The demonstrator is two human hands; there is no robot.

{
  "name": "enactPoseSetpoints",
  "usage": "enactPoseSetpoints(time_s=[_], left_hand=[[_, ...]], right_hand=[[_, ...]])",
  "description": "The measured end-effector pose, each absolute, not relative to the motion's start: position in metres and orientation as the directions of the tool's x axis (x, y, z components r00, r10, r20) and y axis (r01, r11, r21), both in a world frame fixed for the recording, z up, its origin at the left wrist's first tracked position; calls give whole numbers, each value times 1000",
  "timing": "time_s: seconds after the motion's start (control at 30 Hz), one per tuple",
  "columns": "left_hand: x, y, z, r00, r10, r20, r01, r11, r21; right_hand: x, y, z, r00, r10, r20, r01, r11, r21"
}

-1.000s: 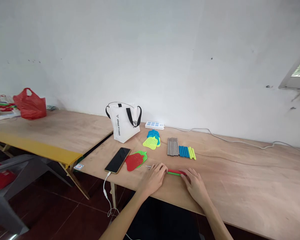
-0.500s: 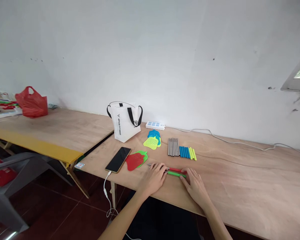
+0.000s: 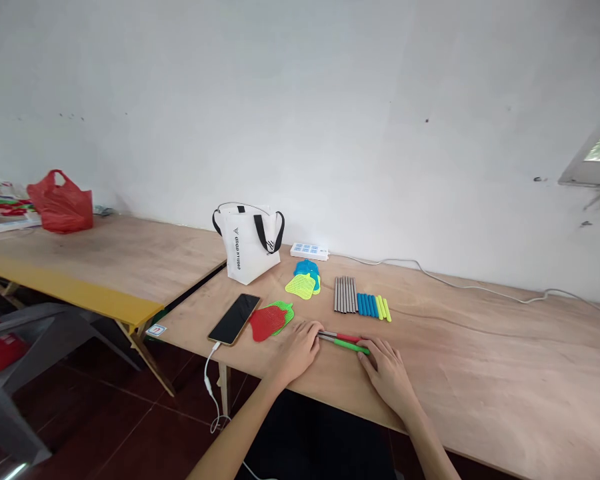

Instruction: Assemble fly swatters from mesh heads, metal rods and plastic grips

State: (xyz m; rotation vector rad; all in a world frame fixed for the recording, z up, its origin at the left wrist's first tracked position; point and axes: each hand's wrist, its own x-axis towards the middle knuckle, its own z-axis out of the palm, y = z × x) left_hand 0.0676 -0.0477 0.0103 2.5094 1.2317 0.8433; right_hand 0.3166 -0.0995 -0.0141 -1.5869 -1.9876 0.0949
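Two thin rods lie on the wooden table [image 3: 480, 373] between my hands, one with a red handle [image 3: 347, 337] and one with a green handle [image 3: 350, 345]. My left hand [image 3: 297, 348] rests palm down at their bare metal ends, fingers curled onto them. My right hand [image 3: 387, 370] pinches the far end of the green handle with its fingertips. Just left of my left hand lie a red and a green swatter head [image 3: 271, 320].
Behind are a row of metal rods [image 3: 345, 295], blue and yellow handles [image 3: 374, 307], blue and yellow swatter heads [image 3: 304, 280], a power strip [image 3: 309, 251], a white tote bag [image 3: 250, 245] and a charging phone [image 3: 234, 319]. A red bag [image 3: 60, 201] sits on the left table.
My left hand has slid left, uncovering more of the rods' metal ends. The green-handled rod has shifted toward me, apart from the red one. My right hand stays at its end.
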Motion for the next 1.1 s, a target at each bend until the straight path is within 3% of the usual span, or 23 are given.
enactPoseSetpoints(time_s=[0.33, 0.7, 1.1], left_hand=[[67, -43, -2, 491, 746, 450, 664, -655, 362], [67, -44, -1, 489, 744, 455, 661, -657, 363], [67, -43, -1, 485, 745, 458, 668, -653, 356]], right_hand=[[319, -98, -22, -91, 874, 478, 885, 291, -363], [318, -100, -19, -137, 877, 461, 896, 308, -320], [318, -101, -7, -89, 879, 469, 783, 352, -512]])
